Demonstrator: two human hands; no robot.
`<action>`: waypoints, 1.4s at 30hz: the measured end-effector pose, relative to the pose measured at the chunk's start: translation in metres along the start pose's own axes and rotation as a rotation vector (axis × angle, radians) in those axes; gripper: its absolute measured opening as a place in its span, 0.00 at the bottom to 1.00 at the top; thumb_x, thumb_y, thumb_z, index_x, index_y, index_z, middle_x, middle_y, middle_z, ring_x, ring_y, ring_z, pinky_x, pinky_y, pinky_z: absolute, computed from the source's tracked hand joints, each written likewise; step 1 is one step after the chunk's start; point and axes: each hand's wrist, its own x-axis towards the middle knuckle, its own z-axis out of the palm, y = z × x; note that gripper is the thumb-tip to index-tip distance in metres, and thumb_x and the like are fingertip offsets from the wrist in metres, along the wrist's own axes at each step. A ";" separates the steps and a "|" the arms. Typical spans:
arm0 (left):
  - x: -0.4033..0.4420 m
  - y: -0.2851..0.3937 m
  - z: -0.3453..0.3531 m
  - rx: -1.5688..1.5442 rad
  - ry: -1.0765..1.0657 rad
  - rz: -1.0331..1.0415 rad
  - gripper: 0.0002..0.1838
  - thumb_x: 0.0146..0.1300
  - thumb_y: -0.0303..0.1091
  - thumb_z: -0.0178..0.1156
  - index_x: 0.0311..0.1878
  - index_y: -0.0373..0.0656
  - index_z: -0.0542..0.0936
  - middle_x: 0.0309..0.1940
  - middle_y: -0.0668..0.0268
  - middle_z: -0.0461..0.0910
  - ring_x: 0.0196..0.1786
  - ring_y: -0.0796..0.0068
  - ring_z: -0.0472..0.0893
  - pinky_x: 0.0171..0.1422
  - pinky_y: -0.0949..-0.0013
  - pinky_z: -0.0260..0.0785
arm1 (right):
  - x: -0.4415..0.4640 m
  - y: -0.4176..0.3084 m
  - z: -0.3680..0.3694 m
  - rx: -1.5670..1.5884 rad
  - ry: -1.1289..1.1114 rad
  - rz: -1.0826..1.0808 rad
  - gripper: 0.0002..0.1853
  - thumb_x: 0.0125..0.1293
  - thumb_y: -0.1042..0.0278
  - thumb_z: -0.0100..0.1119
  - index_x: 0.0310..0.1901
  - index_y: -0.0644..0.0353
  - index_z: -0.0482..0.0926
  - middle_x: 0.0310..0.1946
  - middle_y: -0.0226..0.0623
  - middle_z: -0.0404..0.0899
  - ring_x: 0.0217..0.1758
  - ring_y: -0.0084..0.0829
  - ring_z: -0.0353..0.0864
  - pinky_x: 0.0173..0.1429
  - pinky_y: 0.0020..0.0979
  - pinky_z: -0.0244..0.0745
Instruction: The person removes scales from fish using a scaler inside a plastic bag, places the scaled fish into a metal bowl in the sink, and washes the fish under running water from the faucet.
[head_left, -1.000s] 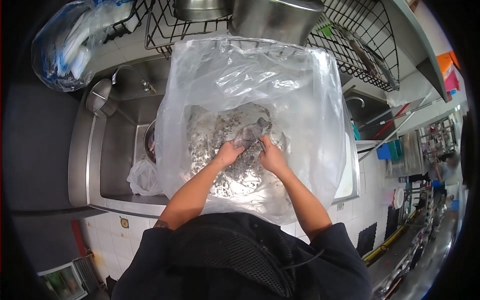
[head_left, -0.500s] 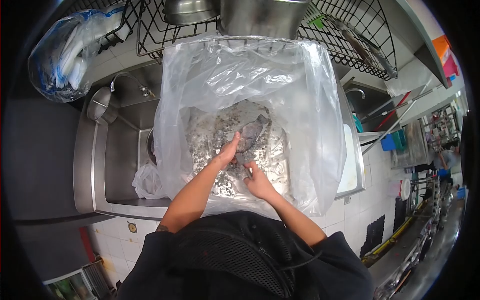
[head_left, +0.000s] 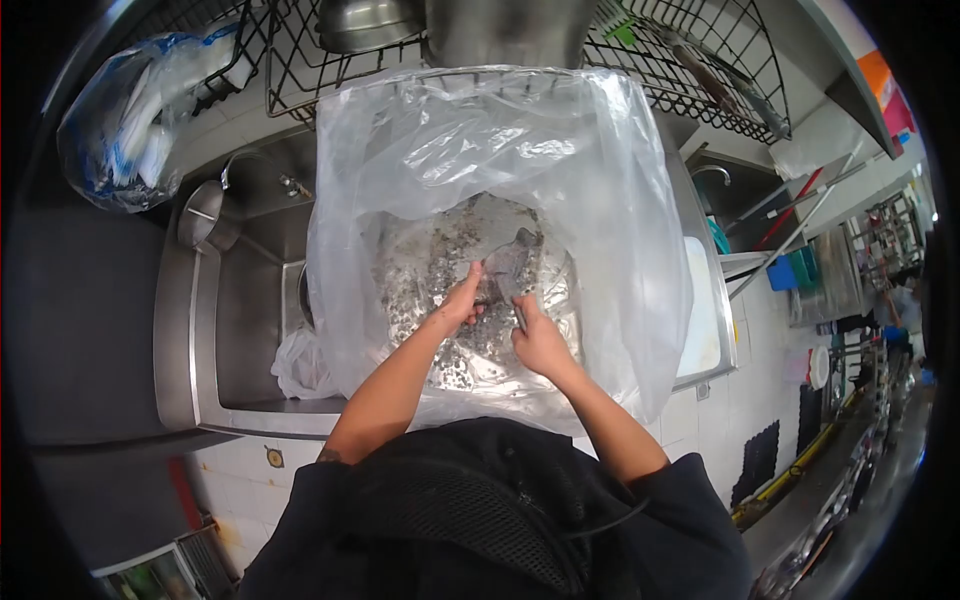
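A dark grey fish (head_left: 510, 262) lies tilted inside a large clear plastic bag (head_left: 625, 240), above a wet bottom strewn with dark flecks. My left hand (head_left: 463, 300) grips the fish at its lower left side, thumb pointing up. In my right hand (head_left: 538, 335) is a grey tool (head_left: 520, 316), held against the fish's lower right side; its working end is hard to make out.
A metal sink (head_left: 250, 340) with a faucet, a pot (head_left: 208, 215) and a white plastic bag (head_left: 303, 365) is on the left. Wire racks (head_left: 700, 70) with metal pans hang above. A white board (head_left: 702, 310) lies right.
My right hand first drew down toward me, then moved back up along the fish with the tool. My left hand turned thumb-up and stayed on the fish. The view has shifted slightly.
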 end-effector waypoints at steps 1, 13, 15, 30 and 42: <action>0.001 0.001 0.001 -0.012 0.006 -0.021 0.48 0.64 0.81 0.36 0.61 0.43 0.75 0.37 0.71 0.75 0.30 0.80 0.70 0.29 0.73 0.64 | 0.004 -0.001 -0.004 -0.001 0.010 0.002 0.26 0.60 0.75 0.53 0.62 0.61 0.65 0.45 0.66 0.79 0.50 0.64 0.79 0.56 0.52 0.73; 0.014 -0.002 -0.005 -0.041 -0.070 -0.088 0.48 0.64 0.81 0.36 0.63 0.44 0.73 0.49 0.70 0.77 0.33 0.82 0.69 0.37 0.73 0.65 | -0.033 0.010 0.018 -0.130 -0.236 -0.105 0.26 0.61 0.73 0.53 0.63 0.56 0.64 0.34 0.59 0.82 0.40 0.61 0.82 0.46 0.57 0.74; 0.010 0.001 -0.001 0.012 0.002 -0.050 0.49 0.64 0.81 0.36 0.63 0.43 0.74 0.49 0.69 0.77 0.33 0.81 0.69 0.37 0.73 0.67 | -0.015 0.010 0.004 -0.096 0.005 -0.069 0.27 0.60 0.74 0.53 0.63 0.56 0.64 0.34 0.60 0.81 0.41 0.61 0.82 0.47 0.56 0.74; 0.021 -0.002 -0.004 0.067 -0.026 -0.071 0.48 0.63 0.82 0.33 0.54 0.43 0.78 0.26 0.69 0.73 0.32 0.77 0.74 0.36 0.71 0.69 | 0.006 0.026 0.005 0.023 0.004 -0.041 0.27 0.64 0.71 0.55 0.65 0.55 0.62 0.40 0.63 0.81 0.44 0.63 0.81 0.49 0.54 0.74; 0.012 0.005 0.006 0.054 0.064 -0.017 0.47 0.64 0.80 0.39 0.51 0.38 0.77 0.32 0.65 0.78 0.31 0.76 0.77 0.35 0.69 0.74 | -0.008 0.023 -0.001 -0.169 0.057 0.005 0.23 0.62 0.70 0.54 0.60 0.53 0.69 0.32 0.58 0.82 0.38 0.59 0.83 0.45 0.55 0.75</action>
